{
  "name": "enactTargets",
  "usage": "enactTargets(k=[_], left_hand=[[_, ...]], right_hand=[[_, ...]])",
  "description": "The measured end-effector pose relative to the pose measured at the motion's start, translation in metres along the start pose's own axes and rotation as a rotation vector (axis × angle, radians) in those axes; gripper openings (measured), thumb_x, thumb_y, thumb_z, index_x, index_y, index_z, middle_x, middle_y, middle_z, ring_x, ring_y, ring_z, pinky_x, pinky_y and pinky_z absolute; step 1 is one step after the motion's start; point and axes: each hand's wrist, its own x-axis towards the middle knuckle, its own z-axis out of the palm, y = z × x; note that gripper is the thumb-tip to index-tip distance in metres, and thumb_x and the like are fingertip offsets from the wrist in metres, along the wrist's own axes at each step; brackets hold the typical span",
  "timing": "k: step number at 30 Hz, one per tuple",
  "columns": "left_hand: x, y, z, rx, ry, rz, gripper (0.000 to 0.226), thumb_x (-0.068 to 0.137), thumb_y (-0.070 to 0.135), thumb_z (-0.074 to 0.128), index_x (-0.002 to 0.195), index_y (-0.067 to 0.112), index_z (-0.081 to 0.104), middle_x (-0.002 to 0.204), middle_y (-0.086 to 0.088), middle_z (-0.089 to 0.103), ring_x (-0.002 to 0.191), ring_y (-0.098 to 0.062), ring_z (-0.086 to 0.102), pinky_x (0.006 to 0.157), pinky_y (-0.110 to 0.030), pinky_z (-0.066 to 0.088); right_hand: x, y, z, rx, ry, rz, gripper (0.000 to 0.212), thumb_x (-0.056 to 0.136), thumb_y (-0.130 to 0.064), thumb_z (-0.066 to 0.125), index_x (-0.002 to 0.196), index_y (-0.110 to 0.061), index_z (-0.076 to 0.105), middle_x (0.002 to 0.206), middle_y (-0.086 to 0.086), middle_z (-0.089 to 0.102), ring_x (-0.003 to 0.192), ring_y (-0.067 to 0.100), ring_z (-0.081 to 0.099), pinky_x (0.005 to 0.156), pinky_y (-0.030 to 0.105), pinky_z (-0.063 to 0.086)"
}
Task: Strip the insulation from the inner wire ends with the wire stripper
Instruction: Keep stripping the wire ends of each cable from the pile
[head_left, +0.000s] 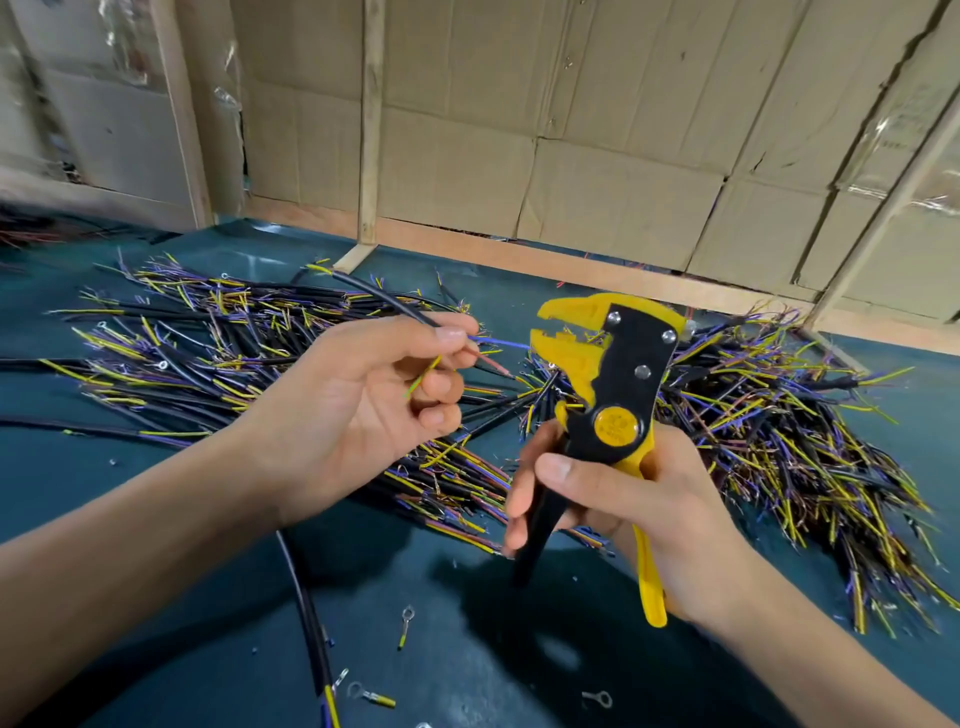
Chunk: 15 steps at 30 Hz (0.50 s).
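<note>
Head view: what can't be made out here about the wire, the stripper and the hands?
- Blue wire tip: reaches the wire stripper mouth; too small to tell if it is inside.
- Stripper handles: partly covered by the right hand.
- Black cable: hidden inside the left hand.
- Emblem on the stripper's pivot: too small to read.
- Left edge: blurred.

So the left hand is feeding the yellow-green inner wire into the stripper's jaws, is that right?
Not quite. In the head view the left hand is feeding the blue inner wire toward the wire stripper; the yellow-green wire is bent back against the fingers.
</note>
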Motion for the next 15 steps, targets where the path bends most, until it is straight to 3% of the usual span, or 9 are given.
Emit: enactTargets(k=[10, 15], left_hand=[[-0.0028, -0.0015, 0.0026, 0.006, -0.004, -0.009, 0.011, 0.076, 0.006, 0.068, 0.08, 0.011, 0.078, 0.075, -0.004, 0.063, 0.053, -0.009, 0.046, 0.053, -0.023, 0.034], [-0.0028, -0.0016, 0.0037, 0.014, -0.009, -0.011, 0.011, 0.073, 0.01, 0.069, 0.08, 0.01, 0.077, 0.075, -0.005, 0.063, 0.053, -0.009, 0.044, 0.054, -0.024, 0.033]], right_hand=[[-0.0018, 0.0017, 0.0052, -0.146, -0.016, -0.068, 0.009, 0.09, -0.007, 0.064, 0.088, 0.002, 0.065, 0.077, 0.024, 0.067, 0.069, 0.046, 0.065, 0.066, 0.05, 0.057], [-0.002, 0.0006, 0.0067, -0.139, -0.01, -0.059, 0.021, 0.088, -0.003, 0.061, 0.083, 0.017, 0.058, 0.075, 0.039, 0.062, 0.065, 0.038, 0.065, 0.065, 0.029, 0.054]])
